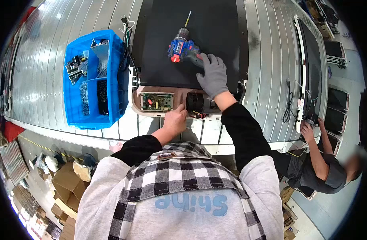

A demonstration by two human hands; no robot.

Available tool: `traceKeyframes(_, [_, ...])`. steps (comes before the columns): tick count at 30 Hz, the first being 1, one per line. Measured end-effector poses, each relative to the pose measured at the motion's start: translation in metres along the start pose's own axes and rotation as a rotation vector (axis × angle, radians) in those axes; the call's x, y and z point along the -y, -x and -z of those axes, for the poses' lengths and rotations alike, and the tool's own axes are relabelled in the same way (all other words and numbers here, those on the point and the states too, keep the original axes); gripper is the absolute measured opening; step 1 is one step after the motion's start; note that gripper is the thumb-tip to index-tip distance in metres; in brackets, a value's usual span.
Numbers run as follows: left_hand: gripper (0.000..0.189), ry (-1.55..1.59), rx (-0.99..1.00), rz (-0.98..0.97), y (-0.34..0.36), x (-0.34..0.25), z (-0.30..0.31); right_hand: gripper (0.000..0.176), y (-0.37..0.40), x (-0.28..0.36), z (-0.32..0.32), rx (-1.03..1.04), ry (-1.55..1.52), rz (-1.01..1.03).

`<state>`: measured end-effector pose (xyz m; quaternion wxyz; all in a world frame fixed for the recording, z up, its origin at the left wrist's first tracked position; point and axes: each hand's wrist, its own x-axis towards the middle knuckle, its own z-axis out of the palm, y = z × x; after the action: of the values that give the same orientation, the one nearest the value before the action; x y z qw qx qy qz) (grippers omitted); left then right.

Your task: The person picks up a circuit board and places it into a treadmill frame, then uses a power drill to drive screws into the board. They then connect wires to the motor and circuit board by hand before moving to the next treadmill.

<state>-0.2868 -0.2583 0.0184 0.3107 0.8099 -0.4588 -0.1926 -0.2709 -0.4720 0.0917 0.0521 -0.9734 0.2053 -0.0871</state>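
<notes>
Drill [181,47] sat over dark panel [159,48], inward of near edge; right hand [214,76], gloved, had fingers wrapped round its handle [194,59]. Left hand [175,123] curled at open housing [178,95], hold unclear. Slack hold could've dropped drill onto exposed circuit board [162,101].

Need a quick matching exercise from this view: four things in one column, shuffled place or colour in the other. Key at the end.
1. Drill
2. Bin
3. Circuit board
4. Right hand

A. Set in the pale housing
B. In a grey glove
C. Lying on the black panel
D. Blue, left of the panel

Pairs: 1-C, 2-D, 3-A, 4-B
</notes>
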Motion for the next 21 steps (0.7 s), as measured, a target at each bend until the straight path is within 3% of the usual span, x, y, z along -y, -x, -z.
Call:
traceKeyframes(2, [0.003, 0.034, 0.001, -0.006, -0.001, -0.003, 0.005, 0.077, -0.038, 0.004, -0.004, 0.332, 0.041, -0.122])
traceKeyframes(3, [0.004, 0.045, -0.014, -0.019, 0.0, -0.002, 0.005, 0.082, -0.051, 0.005, -0.008, 0.37, 0.084, -0.121])
traceKeyframes(5, [0.006, 0.048, -0.015, -0.026, -0.001, -0.002, 0.007, 0.08, -0.065, 0.006, -0.014, 0.404, 0.083, -0.105])
traceKeyframes(10, [0.007, 0.025, -0.02, -0.021, 0.0, -0.005, 0.008, 0.068, -0.051, 0.0, -0.008, 0.189, -0.063, 0.011])
traceKeyframes(15, [0.006, -0.019, -0.025, -0.044, 0.002, -0.002, 0.002, 0.067, 0.05, 0.003, 0.07, 0.119, -0.497, 0.009])
traceKeyframes(16, [0.007, -0.044, -0.045, -0.057, 0.004, -0.003, 0.004, 0.071, 0.079, 0.009, 0.094, 0.199, -0.603, -0.049])
traceKeyframes(17, [0.006, -0.012, -0.057, -0.056, 0.003, 0.0, -0.002, 0.063, 0.11, 0.011, 0.111, 0.196, -0.665, -0.024])
traceKeyframes(18, [0.006, -0.018, -0.054, -0.055, 0.003, 0.001, -0.003, 0.061, 0.138, 0.017, 0.125, 0.43, -0.709, -0.185])
traceKeyframes(19, [0.006, -0.026, -0.053, -0.06, 0.003, 0.001, -0.002, 0.05, 0.176, 0.006, 0.123, 0.509, -1.037, -0.239])
traceKeyframes(20, [0.005, -0.019, -0.069, -0.059, 0.003, 0.001, -0.003, 0.046, 0.198, 0.005, 0.132, 0.553, -0.748, -0.06])
traceKeyframes(21, [0.005, -0.023, -0.07, -0.063, 0.003, 0.0, -0.001, 0.043, 0.21, 0.011, 0.138, 0.587, -0.701, -0.115])
